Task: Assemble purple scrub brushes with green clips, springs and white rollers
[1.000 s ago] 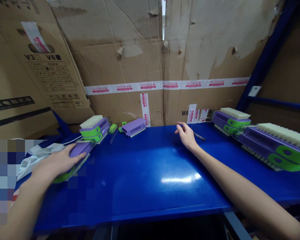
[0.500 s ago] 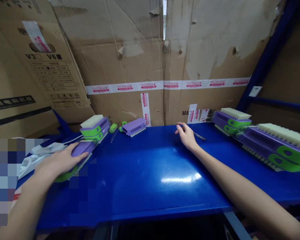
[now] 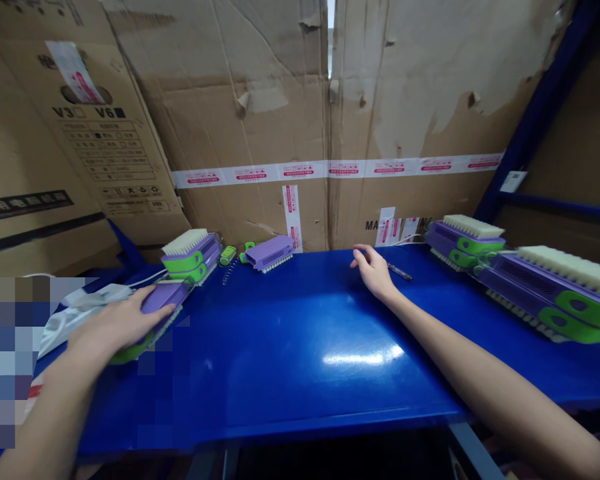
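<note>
At the left of the blue table, my left hand [image 3: 111, 321] lies over a purple-and-green bristled brush [image 3: 164, 297], its thumb along the near side and the other fingers across the top. Part of that brush is hidden under the hand. My right hand [image 3: 374, 272] rests on the table toward the back, loosely bent, its fingers a little apart and holding nothing. Just to its right lies a dark pen-like stick [image 3: 400, 272]. Behind the left brush stands a stack of two similar brushes [image 3: 193, 257], the upper one bristles up.
A purple brush body [image 3: 271, 253], a small green part [image 3: 227, 255] and a coil spring [image 3: 229, 272] lie at the back. More stacked brushes [image 3: 463, 241] [image 3: 545, 287] stand on the right. Cardboard [image 3: 260, 133] walls the back; clear plastic bags [image 3: 75, 313] lie far left.
</note>
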Demonstrator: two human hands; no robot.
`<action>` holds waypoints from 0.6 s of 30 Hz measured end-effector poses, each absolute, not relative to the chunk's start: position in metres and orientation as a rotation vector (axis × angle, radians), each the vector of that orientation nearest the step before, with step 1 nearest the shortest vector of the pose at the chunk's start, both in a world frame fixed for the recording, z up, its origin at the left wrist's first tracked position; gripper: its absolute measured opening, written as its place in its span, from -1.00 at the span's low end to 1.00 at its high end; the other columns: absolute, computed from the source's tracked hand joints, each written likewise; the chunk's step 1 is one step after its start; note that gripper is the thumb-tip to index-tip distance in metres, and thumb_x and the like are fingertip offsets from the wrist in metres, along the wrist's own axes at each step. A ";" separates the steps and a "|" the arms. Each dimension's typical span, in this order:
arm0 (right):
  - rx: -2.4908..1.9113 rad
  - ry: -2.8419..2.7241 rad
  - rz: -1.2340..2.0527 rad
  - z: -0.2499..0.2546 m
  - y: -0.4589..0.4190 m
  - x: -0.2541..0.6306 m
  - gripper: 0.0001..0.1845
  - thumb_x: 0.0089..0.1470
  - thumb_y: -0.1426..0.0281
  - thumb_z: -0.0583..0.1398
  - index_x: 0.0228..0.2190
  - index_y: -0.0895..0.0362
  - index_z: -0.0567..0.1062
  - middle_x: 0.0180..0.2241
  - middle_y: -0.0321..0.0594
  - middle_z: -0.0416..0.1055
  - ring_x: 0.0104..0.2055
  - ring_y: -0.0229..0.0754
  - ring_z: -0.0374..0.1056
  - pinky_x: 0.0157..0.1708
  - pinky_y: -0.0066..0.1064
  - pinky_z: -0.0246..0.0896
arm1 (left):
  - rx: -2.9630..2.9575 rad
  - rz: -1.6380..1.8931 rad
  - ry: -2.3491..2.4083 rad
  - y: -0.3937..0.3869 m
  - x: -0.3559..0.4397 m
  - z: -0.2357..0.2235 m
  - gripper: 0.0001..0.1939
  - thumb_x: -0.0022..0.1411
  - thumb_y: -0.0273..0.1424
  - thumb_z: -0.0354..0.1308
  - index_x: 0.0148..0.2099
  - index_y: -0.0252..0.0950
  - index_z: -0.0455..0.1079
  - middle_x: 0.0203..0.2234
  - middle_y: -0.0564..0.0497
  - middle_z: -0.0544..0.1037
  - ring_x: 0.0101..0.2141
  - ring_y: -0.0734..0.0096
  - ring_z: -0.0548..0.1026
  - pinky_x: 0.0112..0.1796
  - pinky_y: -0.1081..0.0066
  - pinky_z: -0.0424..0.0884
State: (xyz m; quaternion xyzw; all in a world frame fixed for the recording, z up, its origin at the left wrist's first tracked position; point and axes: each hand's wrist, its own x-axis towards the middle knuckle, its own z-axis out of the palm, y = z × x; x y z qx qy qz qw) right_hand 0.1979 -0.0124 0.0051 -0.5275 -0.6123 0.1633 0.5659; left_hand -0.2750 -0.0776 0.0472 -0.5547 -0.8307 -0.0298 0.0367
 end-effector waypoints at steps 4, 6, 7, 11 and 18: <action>-1.242 -1.436 0.392 0.005 -0.012 0.198 -0.50 0.07 0.08 0.04 -0.14 0.19 0.43 -0.54 -0.23 0.43 -0.50 -0.18 0.31 -0.44 -0.38 0.14 | -1.705 -0.100 -2.556 -0.075 -0.275 0.047 -0.10 0.04 0.22 -0.22 0.31 -0.17 0.01 0.09 -0.29 0.35 -0.03 -0.18 0.41 -0.14 0.09 0.31; -1.242 -1.435 0.399 0.005 -0.012 0.198 -0.50 0.07 0.08 0.04 -0.14 0.19 0.42 -0.54 -0.23 0.42 -0.50 -0.18 0.30 -0.44 -0.38 0.14 | -1.712 -0.088 -2.560 -0.073 -0.278 0.046 -0.09 0.03 0.23 -0.23 0.32 -0.16 -0.01 0.11 -0.29 0.33 -0.01 -0.19 0.40 -0.13 0.09 0.30; -1.243 -1.436 0.399 0.005 -0.012 0.198 -0.50 0.07 0.08 0.04 -0.14 0.19 0.42 -0.54 -0.23 0.42 -0.50 -0.18 0.30 -0.43 -0.38 0.14 | -1.710 -0.082 -2.562 -0.072 -0.279 0.045 -0.08 0.03 0.24 -0.23 0.32 -0.15 -0.02 0.12 -0.29 0.32 -0.01 -0.20 0.39 -0.13 0.08 0.30; -1.245 -1.444 0.391 0.004 -0.012 0.198 -0.50 0.07 0.08 0.04 -0.13 0.19 0.42 -0.54 -0.23 0.43 -0.49 -0.17 0.30 -0.42 -0.38 0.14 | -1.714 -0.038 -2.571 -0.071 -0.278 0.046 -0.08 0.05 0.25 -0.30 0.33 -0.17 -0.04 0.10 -0.30 0.33 -0.03 -0.22 0.40 -0.15 0.09 0.30; -1.257 -1.448 0.390 0.003 -0.010 0.199 -0.51 0.07 0.09 0.04 -0.12 0.18 0.42 -0.53 -0.23 0.44 -0.46 -0.15 0.34 -0.39 -0.36 0.17 | -1.516 -0.121 -2.328 -0.083 -0.209 0.076 -0.12 0.08 0.22 -0.33 0.23 -0.29 0.11 0.02 -0.38 0.28 0.01 -0.25 0.26 -0.15 0.04 0.27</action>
